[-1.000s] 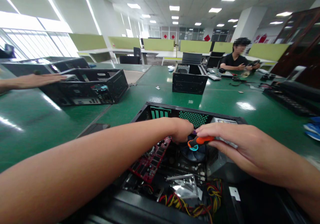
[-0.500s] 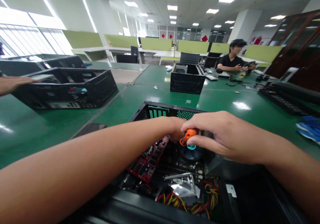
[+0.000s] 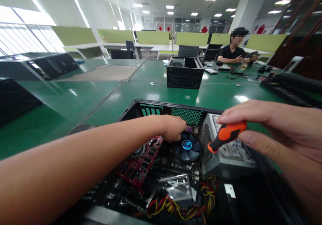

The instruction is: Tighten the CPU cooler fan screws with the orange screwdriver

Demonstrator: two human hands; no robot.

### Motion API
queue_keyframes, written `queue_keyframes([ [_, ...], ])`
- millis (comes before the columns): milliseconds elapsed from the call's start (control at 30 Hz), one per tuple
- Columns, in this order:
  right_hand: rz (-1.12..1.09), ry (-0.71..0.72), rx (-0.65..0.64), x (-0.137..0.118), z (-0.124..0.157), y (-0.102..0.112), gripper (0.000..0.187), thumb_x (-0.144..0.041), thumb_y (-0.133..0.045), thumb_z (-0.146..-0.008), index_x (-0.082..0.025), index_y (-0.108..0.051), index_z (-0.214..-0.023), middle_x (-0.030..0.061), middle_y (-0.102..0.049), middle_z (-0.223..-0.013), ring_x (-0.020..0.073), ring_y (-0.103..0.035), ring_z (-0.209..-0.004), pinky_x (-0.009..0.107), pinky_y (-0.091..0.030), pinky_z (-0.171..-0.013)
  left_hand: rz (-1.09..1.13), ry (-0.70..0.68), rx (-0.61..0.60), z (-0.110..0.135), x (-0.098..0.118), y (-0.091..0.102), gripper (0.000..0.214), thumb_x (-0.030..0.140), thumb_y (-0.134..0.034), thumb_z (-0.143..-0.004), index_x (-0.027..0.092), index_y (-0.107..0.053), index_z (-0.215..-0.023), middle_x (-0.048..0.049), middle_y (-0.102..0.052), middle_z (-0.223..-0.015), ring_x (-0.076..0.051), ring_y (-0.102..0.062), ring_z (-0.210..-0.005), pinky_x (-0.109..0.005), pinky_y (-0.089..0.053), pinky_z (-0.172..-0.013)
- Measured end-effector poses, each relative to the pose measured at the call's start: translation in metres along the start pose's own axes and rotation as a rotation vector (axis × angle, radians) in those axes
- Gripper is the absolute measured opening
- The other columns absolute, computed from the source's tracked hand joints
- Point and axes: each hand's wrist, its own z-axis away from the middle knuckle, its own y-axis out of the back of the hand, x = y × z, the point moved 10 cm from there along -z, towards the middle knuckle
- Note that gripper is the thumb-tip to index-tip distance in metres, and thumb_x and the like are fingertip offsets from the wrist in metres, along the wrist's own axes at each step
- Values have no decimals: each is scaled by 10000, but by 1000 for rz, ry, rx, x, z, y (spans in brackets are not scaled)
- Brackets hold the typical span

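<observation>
An open black computer case lies before me. My right hand grips the handle of an orange and black screwdriver between thumb and fingers, above the silver power supply. The screwdriver's blade does not show. Inside the case, my left hand has its fingers curled down at the upper left rim of the round cooling fan. Its fingertips are hidden, so I cannot make out what they hold. Below that wrist sits a red circuit board, tilted. Coloured cables bunch at the near side.
Another open case stands further back on the green table. Dark cases are at the left. At the far right a person sits by cables and small parts; a black keyboard lies nearer.
My right hand has moved right with the screwdriver, away from the fan, uncovering the fan and power supply. The left case has slid mostly out of view, and another person's hand there is gone.
</observation>
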Motion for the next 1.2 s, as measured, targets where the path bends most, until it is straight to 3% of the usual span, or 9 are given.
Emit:
queue_keyframes([
  [233, -31, 78, -148, -3, -13, -35, 252, -239, -512, -1067, -326, -651, -1258, -29, -764, -1194, 169, -739, -1035, 281, -590, -867, 29, -7, -11, -2, 0, -2, 251, 206, -607, -884, 163, -776, -1064, -120, -814, -965, -265, -731, -845, -324, -538, -713],
  [500, -40, 72, -181, -2, -14, -41, 256, -249, -474, -1086, -297, -654, -1260, 6, -751, -1226, 190, -718, -1086, 303, -560, -885, 20, -23, -13, -3, 1, -1, 219, 190, -607, -869, 149, -787, -988, -121, -804, -870, -261, -720, -785, -317, -507, -632],
  [700, -67, 74, -176, -1, -14, -43, 266, -232, -497, -1074, -305, -636, -1289, -36, -740, -1206, 127, -697, -1101, 255, -511, -935, 49, -11, 3, -1, 1, 1, 243, 197, -621, -872, 133, -798, -1025, -128, -799, -840, -277, -718, -761, -331, -503, -616],
  [833, -116, 61, -156, 1, -16, -42, 105, -316, -675, -1001, -287, -695, -1099, -48, -758, -1044, 131, -706, -927, 253, -525, -792, 61, -20, 17, 1, 3, 1, 312, 195, -635, -891, 150, -787, -1160, -134, -819, -993, -289, -742, -866, -339, -543, -710],
  [900, -148, 56, -147, 3, -17, -41, 125, -377, -756, -950, -282, -707, -1016, -55, -759, -959, 130, -699, -843, 252, -524, -717, 62, -25, 26, 2, 4, 2, 342, 187, -646, -888, 166, -778, -1203, -132, -818, -1060, -290, -746, -906, -344, -555, -766],
  [1000, -173, 96, -165, -1, -16, -43, 120, -321, -696, -1001, -293, -710, -1116, -48, -779, -1066, 124, -716, -962, 230, -541, -831, 61, -35, 7, 1, 4, 1, 311, 187, -673, -858, 170, -786, -1147, -121, -821, -1031, -286, -743, -894, -337, -555, -773],
  [1100, -172, 133, -201, -7, -14, -45, 251, -238, -574, -1057, -304, -670, -1279, -31, -760, -1277, 124, -697, -1167, 231, -514, -1009, 51, -43, -26, -1, 4, -2, 211, 186, -676, -846, 159, -788, -1024, -116, -819, -964, -274, -732, -863, -329, -547, -762],
  [1200, -154, 127, -168, -11, -21, -37, 286, -225, -561, -1056, -306, -644, -1317, -44, -759, -1293, 118, -705, -1166, 215, -512, -1024, 102, -22, -26, -1, 1, -4, 115, 163, -674, -845, 162, -780, -889, -76, -802, -824, -236, -708, -778, -308, -543, -741],
])
